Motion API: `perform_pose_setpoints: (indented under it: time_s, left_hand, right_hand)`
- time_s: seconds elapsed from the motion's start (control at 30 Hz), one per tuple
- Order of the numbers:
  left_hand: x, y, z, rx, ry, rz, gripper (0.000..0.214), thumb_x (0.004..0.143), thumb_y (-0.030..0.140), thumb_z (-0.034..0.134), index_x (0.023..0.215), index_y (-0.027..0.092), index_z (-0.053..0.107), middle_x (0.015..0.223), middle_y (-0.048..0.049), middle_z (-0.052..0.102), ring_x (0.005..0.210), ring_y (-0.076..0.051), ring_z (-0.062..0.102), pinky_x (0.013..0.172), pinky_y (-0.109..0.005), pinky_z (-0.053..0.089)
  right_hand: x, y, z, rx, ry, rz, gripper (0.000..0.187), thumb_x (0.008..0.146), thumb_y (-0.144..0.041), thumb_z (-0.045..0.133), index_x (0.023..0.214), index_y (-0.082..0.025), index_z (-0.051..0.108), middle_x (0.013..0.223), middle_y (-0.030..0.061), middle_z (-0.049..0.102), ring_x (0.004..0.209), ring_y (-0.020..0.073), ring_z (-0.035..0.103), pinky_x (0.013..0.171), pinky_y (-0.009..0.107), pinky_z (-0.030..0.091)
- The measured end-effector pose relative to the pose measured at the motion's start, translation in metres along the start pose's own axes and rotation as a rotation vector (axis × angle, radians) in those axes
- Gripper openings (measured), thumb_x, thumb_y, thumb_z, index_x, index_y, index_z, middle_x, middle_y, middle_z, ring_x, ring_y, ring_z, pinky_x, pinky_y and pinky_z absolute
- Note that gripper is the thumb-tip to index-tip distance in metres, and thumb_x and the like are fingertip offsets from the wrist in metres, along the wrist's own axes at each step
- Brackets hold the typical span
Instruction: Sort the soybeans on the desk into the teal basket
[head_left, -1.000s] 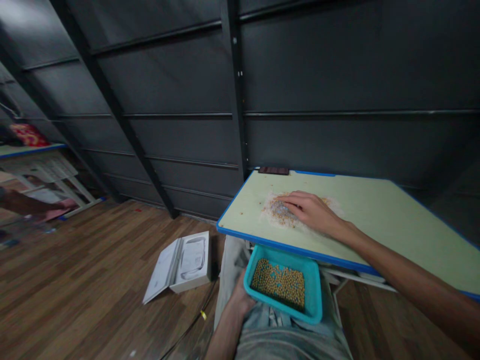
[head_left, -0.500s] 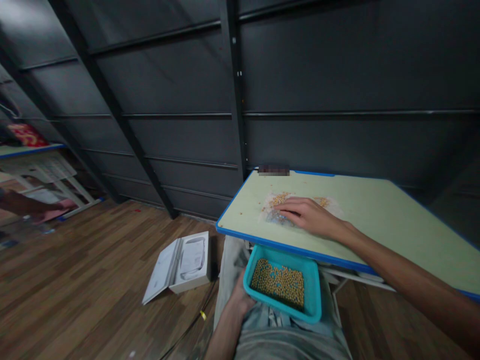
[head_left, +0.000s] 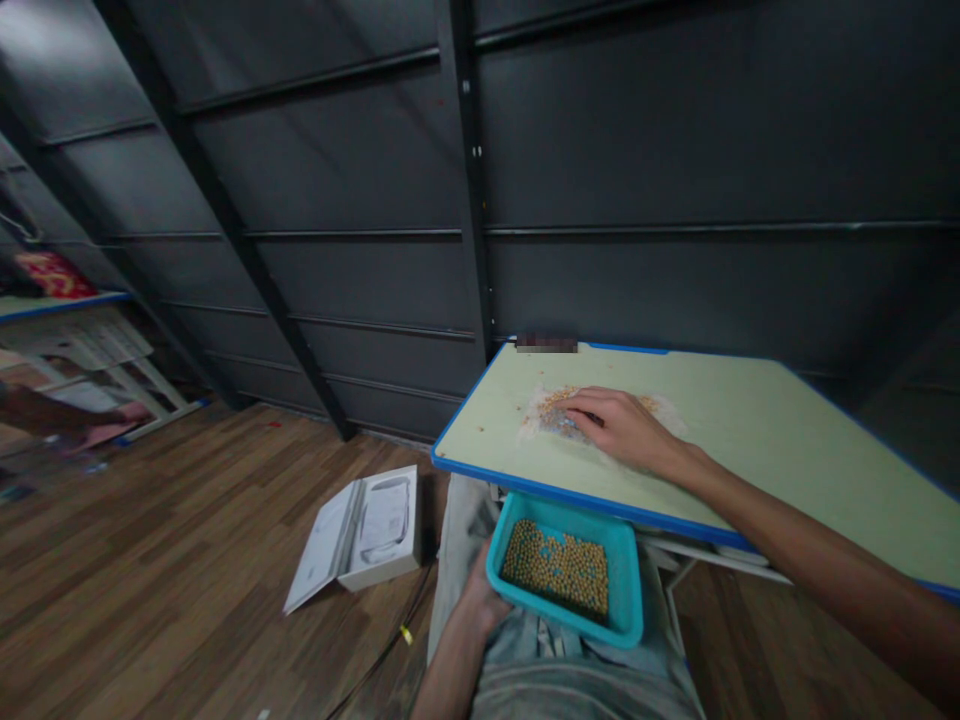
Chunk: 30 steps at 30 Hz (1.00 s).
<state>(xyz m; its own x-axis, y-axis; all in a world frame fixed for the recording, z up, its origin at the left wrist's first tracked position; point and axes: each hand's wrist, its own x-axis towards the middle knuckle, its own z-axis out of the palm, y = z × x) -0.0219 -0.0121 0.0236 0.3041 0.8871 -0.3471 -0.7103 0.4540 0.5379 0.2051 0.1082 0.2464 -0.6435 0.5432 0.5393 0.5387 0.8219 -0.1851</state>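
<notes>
My right hand [head_left: 622, 428] lies flat, fingers together, on a patch of small yellowish beans [head_left: 553, 410] spread over a clear sheet on the pale green, blue-edged table [head_left: 750, 440]. My left hand [head_left: 476, 600] grips the left rim of a teal plastic tray [head_left: 626, 600], held on my lap just below the table's front edge. The tray's bottom is covered with more of the same beans [head_left: 559, 565].
An open white box [head_left: 360, 530] lies on the wooden floor to the left of my legs, with a cable [head_left: 390, 640] beside it. A dark object [head_left: 546, 343] sits at the table's far edge against the dark panelled wall. Another person's arm [head_left: 45, 415] shows at far left.
My right hand slid towards me over the beans, then back out to the pile. The tray and left hand stayed put.
</notes>
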Motion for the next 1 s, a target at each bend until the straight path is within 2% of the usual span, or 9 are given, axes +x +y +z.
perform_pose_setpoints:
  time_s: [0.17, 0.43, 0.67, 1.0]
  left_hand:
    - [-0.003, 0.002, 0.007, -0.028, 0.039, -0.032, 0.047, 0.067, 0.046, 0.086, 0.102, 0.016, 0.078, 0.109, -0.0178, 0.082, 0.128, -0.042, 0.065, 0.113, -0.056, 0.048]
    - [-0.009, 0.005, 0.015, -0.005, 0.082, 0.004, 0.036, 0.073, 0.043, 0.081, 0.096, 0.015, 0.079, 0.104, -0.0163, 0.083, 0.128, -0.039, 0.066, 0.112, -0.052, 0.05]
    - [-0.007, 0.004, 0.012, -0.041, 0.065, -0.015, 0.035, 0.073, 0.043, 0.082, 0.093, 0.014, 0.079, 0.106, -0.0175, 0.083, 0.129, -0.04, 0.065, 0.113, -0.053, 0.049]
    - [-0.003, 0.002, 0.006, -0.099, 0.075, -0.045, 0.034, 0.076, 0.037, 0.078, 0.101, 0.014, 0.078, 0.11, -0.0186, 0.082, 0.132, -0.04, 0.062, 0.116, -0.054, 0.046]
  right_hand:
    - [0.001, -0.001, -0.003, -0.047, 0.018, 0.054, 0.032, 0.105, -0.018, 0.053, 0.126, -0.026, 0.075, 0.125, 0.0059, 0.078, 0.111, 0.0262, 0.073, 0.098, 0.046, 0.058]
    - [0.0, -0.002, 0.0, -0.012, -0.018, 0.035, 0.03, 0.105, -0.019, 0.053, 0.125, -0.023, 0.076, 0.128, 0.0071, 0.077, 0.117, 0.0271, 0.072, 0.104, 0.049, 0.057]
    - [0.0, -0.004, 0.001, 0.045, -0.021, 0.019, 0.03, 0.106, -0.022, 0.054, 0.126, -0.026, 0.076, 0.13, 0.005, 0.077, 0.121, 0.0262, 0.071, 0.107, 0.048, 0.055]
    - [0.0, -0.006, 0.003, 0.134, -0.038, 0.016, 0.03, 0.106, -0.025, 0.054, 0.126, -0.028, 0.076, 0.128, 0.0043, 0.078, 0.12, 0.0253, 0.072, 0.105, 0.047, 0.056]
